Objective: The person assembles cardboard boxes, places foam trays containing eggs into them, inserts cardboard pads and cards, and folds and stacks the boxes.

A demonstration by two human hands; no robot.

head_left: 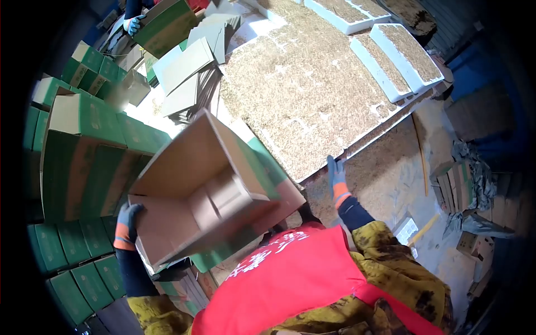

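Note:
A large cardboard box point(167, 215), brown inside and green outside, tilts with its opening toward me. My left hand point(128, 220), in a grey and orange glove, grips the box's left edge. The box bottom shows folded flaps inside. My right hand point(336, 180), in a matching glove, is away from the box, its fingers stretched out beside the front edge of a table point(301, 180). Nothing shows in that hand. Loose tan material point(312, 95) like husks or shavings covers the tabletop.
Green and brown boxes point(92, 148) are stacked at the left. Grey cardboard sheets point(190, 72) lie piled at the table's left side. White foam trays point(405, 58) filled with the tan material stand at the right. Another person's gloved hand point(134, 24) holds a box point(166, 28) at the top.

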